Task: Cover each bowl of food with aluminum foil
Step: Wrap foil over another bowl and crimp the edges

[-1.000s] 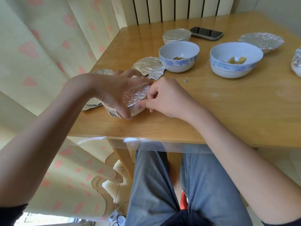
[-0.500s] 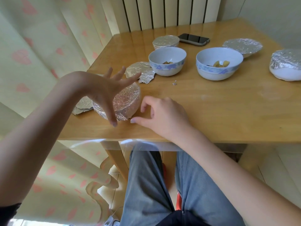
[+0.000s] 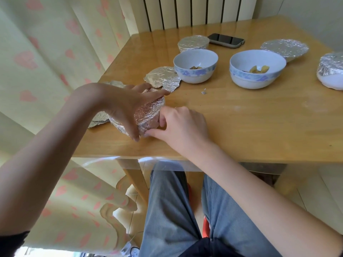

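Observation:
A foil-covered bowl (image 3: 146, 115) sits near the table's front left corner. My left hand (image 3: 126, 106) lies over its top and left side, fingers curled round the foil rim. My right hand (image 3: 178, 125) presses the foil against the bowl's right side with thumb and fingertips. Two uncovered white bowls with blue bands hold food: the nearer bowl (image 3: 194, 67) and the wider bowl (image 3: 257, 70). A loose foil sheet (image 3: 163, 77) lies left of the nearer bowl. Three other covered bowls stand behind: one at the back (image 3: 193, 42), one at the far right back (image 3: 284, 49), one at the right edge (image 3: 331, 69).
A black phone (image 3: 225, 40) lies at the back of the wooden table (image 3: 250, 123). More crumpled foil (image 3: 99, 119) lies left of the bowl I hold. A small foil scrap (image 3: 203, 92) lies mid-table. A curtain hangs at the left, a radiator behind.
My left hand, lifted with fingers spread half a second ago, has come back down onto the foil-covered bowl. My right hand has moved in against the bowl's side.

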Motion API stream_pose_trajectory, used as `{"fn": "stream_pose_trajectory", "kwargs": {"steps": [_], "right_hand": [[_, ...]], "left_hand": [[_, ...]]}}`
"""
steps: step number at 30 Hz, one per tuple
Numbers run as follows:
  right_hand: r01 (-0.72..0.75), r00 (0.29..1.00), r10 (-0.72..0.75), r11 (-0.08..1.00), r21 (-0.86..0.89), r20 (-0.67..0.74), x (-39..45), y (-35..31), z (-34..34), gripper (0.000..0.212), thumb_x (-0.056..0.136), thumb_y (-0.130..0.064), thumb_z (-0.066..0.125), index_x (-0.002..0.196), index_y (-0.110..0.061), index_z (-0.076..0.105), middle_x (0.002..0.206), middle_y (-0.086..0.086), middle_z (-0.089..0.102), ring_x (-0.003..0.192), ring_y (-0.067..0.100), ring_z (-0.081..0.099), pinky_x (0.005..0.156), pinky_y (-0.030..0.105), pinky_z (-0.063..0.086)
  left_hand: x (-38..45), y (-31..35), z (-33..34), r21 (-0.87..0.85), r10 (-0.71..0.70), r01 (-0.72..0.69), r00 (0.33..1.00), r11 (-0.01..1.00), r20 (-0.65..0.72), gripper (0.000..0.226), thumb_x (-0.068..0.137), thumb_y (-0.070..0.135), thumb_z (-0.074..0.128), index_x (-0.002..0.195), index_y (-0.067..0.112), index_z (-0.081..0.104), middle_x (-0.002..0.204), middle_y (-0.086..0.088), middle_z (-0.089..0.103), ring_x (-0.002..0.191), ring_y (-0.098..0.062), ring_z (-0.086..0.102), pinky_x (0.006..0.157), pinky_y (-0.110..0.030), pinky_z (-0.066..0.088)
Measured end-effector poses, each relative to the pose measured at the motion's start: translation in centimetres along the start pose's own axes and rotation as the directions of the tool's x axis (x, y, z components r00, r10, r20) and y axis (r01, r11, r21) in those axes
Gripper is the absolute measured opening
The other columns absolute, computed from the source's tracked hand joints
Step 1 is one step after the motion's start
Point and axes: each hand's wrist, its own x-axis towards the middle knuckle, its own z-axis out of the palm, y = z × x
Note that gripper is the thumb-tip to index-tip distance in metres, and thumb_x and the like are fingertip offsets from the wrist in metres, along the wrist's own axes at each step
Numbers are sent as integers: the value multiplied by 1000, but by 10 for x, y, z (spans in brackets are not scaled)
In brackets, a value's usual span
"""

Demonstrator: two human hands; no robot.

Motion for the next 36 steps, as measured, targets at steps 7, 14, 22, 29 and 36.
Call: {"fn": "stream_pose_trajectory", "kwargs": {"steps": [7, 14, 22, 29, 36], "right_hand": [[16, 998, -12, 998, -67, 60, 13, 8, -10, 54, 64, -77, 60, 53, -30, 36, 76, -4, 61, 87, 20, 61, 65, 27, 30], [-5, 997, 8, 999, -38, 70, 20, 24, -4, 63, 58, -84, 56, 53, -21, 51, 60, -8, 56, 71, 16, 58, 59, 27, 37], [-61, 979, 61, 998, -6, 196, 44, 32, -13, 69, 38, -83, 69, 48, -17, 50, 45, -9, 48, 55, 9, 51, 57, 27, 40], [4, 986, -17, 997, 79, 164, 29, 46, -14, 59, 51, -75, 70, 61, -19, 55, 49, -10, 51, 55, 6, 51, 55, 27, 42], [104, 992, -110, 990, 95, 55, 19, 37, -8, 33, 78, -62, 62, 80, -30, 55, 60, -11, 53, 64, 7, 51, 59, 26, 41]], "left_hand": [[0, -1, 1, 7, -4, 4, 1000, 1000, -17, 136, 56, 43, 89, 135, 67, -18, 155, 17, -5, 147, -24, 5, 111, -53, 30], [0, 0, 1, 7, -11, 11, 1000, 1000, -8, 135, 57, 43, 89, 135, 67, -19, 155, 17, -6, 147, -25, 5, 111, -54, 30], [0, 0, 2, 6, -21, 21, 1000, 1000, -8, 135, 59, 41, 89, 139, 62, -18, 155, 17, -7, 146, -23, 5, 111, -50, 30], [1, -1, 3, -11, -19, 19, 1000, 1000, -12, 136, 56, 42, 89, 135, 67, -18, 153, 19, -4, 145, -24, 7, 109, -51, 32], [1, -1, 3, -3, -16, 16, 1000, 1000, -16, 136, 57, 43, 89, 136, 66, -19, 152, 19, -3, 144, -24, 9, 109, -50, 32]]}}
